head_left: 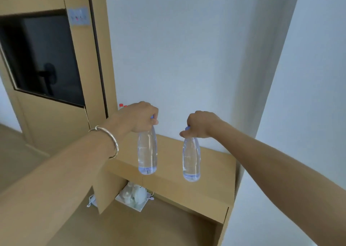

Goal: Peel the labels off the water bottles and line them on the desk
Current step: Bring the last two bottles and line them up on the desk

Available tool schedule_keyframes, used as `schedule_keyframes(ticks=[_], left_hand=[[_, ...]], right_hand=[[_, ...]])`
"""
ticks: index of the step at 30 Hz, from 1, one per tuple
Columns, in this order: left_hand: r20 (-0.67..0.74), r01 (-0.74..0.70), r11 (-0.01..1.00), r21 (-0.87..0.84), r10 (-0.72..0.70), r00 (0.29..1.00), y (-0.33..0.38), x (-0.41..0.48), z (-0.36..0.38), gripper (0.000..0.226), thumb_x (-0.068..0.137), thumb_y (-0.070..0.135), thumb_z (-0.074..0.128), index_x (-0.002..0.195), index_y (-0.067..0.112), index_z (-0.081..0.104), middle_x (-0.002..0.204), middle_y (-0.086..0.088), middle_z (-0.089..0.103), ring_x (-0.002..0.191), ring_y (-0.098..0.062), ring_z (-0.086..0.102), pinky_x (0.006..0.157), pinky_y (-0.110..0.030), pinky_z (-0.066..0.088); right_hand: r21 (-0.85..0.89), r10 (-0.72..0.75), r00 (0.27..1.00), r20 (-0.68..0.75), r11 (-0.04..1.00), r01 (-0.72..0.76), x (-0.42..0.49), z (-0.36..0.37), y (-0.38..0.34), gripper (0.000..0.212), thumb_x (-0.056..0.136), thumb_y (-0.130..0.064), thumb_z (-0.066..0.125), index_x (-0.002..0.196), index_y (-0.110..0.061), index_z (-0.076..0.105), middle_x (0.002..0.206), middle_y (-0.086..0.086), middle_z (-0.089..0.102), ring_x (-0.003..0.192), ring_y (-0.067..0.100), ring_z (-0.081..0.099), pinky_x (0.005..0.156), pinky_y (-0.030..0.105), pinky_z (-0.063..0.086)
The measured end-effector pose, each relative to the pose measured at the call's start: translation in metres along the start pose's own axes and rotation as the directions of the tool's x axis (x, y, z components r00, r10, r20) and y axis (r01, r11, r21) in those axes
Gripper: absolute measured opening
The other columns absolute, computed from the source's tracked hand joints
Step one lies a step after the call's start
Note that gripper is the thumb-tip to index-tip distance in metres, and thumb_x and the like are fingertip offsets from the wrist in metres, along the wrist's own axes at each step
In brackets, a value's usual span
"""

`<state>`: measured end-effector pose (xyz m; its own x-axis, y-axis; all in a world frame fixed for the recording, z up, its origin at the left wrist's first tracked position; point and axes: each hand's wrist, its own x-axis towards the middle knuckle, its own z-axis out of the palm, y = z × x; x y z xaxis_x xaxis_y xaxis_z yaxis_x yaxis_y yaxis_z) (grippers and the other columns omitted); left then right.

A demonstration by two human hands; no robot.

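Light wooden desk (172, 152), as seen from my head camera, set against the white wall (187, 58). At its far left corner stand items with red caps (122, 106), mostly hidden. A clear bottle (147, 152) and a second clear bottle (191, 161) hang over the front part; I cannot tell if they touch it. On the lower surface (149, 227) beneath lies a white tray (139, 207) with pale vessels (138, 193).
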<state>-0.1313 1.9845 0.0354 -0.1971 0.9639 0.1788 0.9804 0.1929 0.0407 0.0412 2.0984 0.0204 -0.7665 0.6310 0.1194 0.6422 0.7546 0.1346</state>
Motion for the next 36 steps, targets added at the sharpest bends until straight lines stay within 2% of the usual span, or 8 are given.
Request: schedule_keyframes(ticks=[6,9,13,16,21,26,32,36], left_hand=[[-0.031,-0.028,0.999,-0.033,0.027,0.999,-0.084,0.038,0.002,0.020,0.099,0.032,0.046,0.103,0.018,0.059,0.101,0.003,0.046,0.104,-0.021,0.051,0.075,-0.030,0.036],[-0.026,-0.038,0.999,-0.022,0.038,0.999,-0.126,0.058,0.007,0.020,0.098,0.034,0.047,0.103,0.020,0.060,0.100,0.004,0.045,0.102,-0.021,0.051,0.075,-0.031,0.036],[-0.016,-0.033,0.999,0.007,0.033,0.999,-0.175,0.077,0.021,0.016,0.098,0.034,0.048,0.099,0.023,0.059,0.096,0.005,0.043,0.095,-0.018,0.050,0.074,-0.031,0.034],[0.004,-0.027,1.000,0.001,0.027,1.000,-0.205,0.084,0.033,0.012,0.096,0.031,0.050,0.095,0.024,0.059,0.098,0.005,0.045,0.095,-0.018,0.047,0.075,-0.031,0.035],[0.042,0.024,1.000,0.013,-0.025,0.999,-0.248,0.098,0.051,0.014,0.095,0.029,0.050,0.099,0.025,0.063,0.106,0.002,0.052,0.101,-0.023,0.055,0.083,-0.038,0.048],[0.100,0.030,0.997,0.077,-0.038,0.994,-0.270,0.127,0.070,0.013,0.094,0.032,0.052,0.098,0.029,0.063,0.105,0.005,0.054,0.102,-0.019,0.056,0.083,-0.037,0.048],[0.148,0.035,0.991,0.126,-0.053,0.988,-0.292,0.187,0.084,0.015,0.093,0.038,0.055,0.099,0.027,0.063,0.106,0.005,0.057,0.099,-0.018,0.057,0.085,-0.038,0.050],[0.197,0.019,0.985,0.173,-0.054,0.979,-0.302,0.243,0.094,0.019,0.093,0.040,0.055,0.103,0.026,0.062,0.109,0.003,0.057,0.099,-0.020,0.057,0.084,-0.037,0.049]], right_hand=[[-0.032,0.039,0.999,-0.008,0.999,-0.039,0.086,-0.010,-0.045,0.045,0.086,-0.045,0.055,0.056,-0.017,0.035,0.064,-0.001,0.035,0.053,0.015,0.037,0.050,0.026,0.029],[-0.029,0.042,0.999,-0.005,0.999,-0.042,0.126,-0.002,-0.073,0.043,0.086,-0.045,0.055,0.058,-0.017,0.037,0.066,-0.002,0.038,0.062,0.020,0.044,0.051,0.026,0.029],[0.007,0.048,0.998,0.042,0.999,-0.048,0.170,0.019,-0.102,0.041,0.087,-0.048,0.054,0.061,-0.019,0.040,0.070,-0.003,0.041,0.075,0.022,0.051,0.062,0.029,0.036],[0.002,0.026,0.996,0.082,1.000,-0.026,0.199,0.027,-0.121,0.043,0.088,-0.050,0.053,0.061,-0.018,0.042,0.069,-0.002,0.042,0.071,0.021,0.050,0.055,0.027,0.033],[0.006,-0.049,0.994,0.095,0.999,0.048,0.246,0.042,-0.146,0.047,0.088,-0.051,0.054,0.060,-0.017,0.038,0.067,-0.002,0.041,0.068,0.021,0.049,0.049,0.025,0.028],[0.051,-0.066,0.992,0.106,0.997,0.061,0.288,0.067,-0.147,0.048,0.089,-0.049,0.053,0.057,-0.017,0.038,0.065,-0.001,0.039,0.054,0.013,0.039,0.049,0.025,0.028],[0.079,-0.095,0.992,0.081,0.993,0.089,0.362,0.087,-0.132,0.050,0.088,-0.048,0.056,0.058,-0.017,0.032,0.064,-0.001,0.035,0.052,0.011,0.034,0.048,0.025,0.026],[0.098,-0.142,0.986,0.093,0.986,0.133,0.425,0.106,-0.113,0.037,0.086,-0.049,0.057,0.075,-0.014,0.051,0.064,-0.002,0.043,0.056,0.013,0.041,0.048,0.025,0.026]])
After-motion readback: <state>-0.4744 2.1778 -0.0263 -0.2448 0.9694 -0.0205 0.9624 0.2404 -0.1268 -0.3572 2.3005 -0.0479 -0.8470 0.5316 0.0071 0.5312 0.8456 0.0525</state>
